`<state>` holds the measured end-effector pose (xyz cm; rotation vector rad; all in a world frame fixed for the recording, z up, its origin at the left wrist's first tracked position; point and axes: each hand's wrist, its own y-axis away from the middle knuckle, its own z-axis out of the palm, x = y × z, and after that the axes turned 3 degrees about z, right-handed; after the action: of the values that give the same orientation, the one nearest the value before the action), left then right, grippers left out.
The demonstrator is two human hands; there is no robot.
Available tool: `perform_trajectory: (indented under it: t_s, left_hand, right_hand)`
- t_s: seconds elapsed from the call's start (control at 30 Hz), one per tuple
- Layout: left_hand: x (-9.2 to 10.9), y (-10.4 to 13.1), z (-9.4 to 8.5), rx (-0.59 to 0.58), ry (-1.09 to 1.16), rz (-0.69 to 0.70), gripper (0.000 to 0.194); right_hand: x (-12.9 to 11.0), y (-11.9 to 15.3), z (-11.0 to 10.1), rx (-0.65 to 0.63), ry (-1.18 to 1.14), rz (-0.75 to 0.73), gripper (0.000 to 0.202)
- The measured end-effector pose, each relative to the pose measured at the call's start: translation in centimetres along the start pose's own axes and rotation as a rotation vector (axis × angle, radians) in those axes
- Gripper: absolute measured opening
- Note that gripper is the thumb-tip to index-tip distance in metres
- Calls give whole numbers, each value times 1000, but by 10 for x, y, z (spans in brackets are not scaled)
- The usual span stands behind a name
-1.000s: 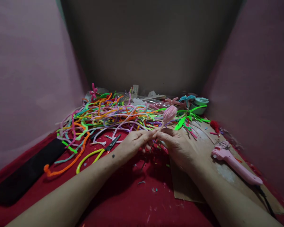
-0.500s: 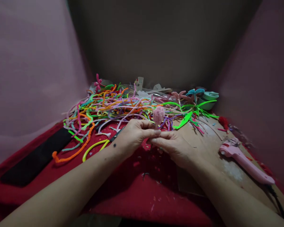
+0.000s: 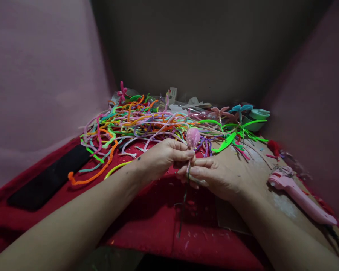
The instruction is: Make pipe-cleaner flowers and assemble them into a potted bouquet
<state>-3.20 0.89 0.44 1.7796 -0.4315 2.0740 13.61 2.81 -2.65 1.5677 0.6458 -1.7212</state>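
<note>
Bud point(image 3: 193, 138) in the head view is pink and fuzzy, kinda egg-shaped, sitting pretty much upright above the red cloth point(image 3: 147, 233), on the near side of a messy pipe cleaner pile point(image 3: 147, 124). Left hand point(image 3: 169, 154) pinches right under it, thumb against finger. Right hand point(image 3: 214, 175) pinches lower, around the thin dark stem point(image 3: 183, 207), which dangles below the hands, slightly slanted.

Both forearms point(image 3: 101, 201) are bare, with a small dark spot point(image 3: 139, 158) just behind the left hand point(image 3: 167, 157).
</note>
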Motion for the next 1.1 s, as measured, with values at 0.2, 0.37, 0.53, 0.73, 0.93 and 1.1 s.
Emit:
perform_trajectory:
  t_s: [0.2, 0.37, 0.53, 0.73, 0.93, 1.1]
  left_hand:
    - [-1, 0, -2, -46, 98, -13, 23]
    - [-2, -3, -6, -20, 12, 57, 22]
    - [-4, -6, -4, 45, -14, 84, 27]
    - [-4, -5, 2, 173, -78, 56, 19]
    - [-2, -5, 1, 301, -100, 73, 15]
    - [-2, -6, 4, 266, 94, 47, 15]
  right_hand:
    - [-6, 1, 3, -11, -112, 29, 25]
    - [-3, -1, 2, 56, -111, 15, 18]
    - [-2, -2, 0, 102, -135, -36, 15]
    - [0, -5, 1, 155, -68, -12, 16]
    - [-2, -5, 1, 166, -91, 19, 19]
    - [-1, -4, 3, 104, -91, 9, 20]
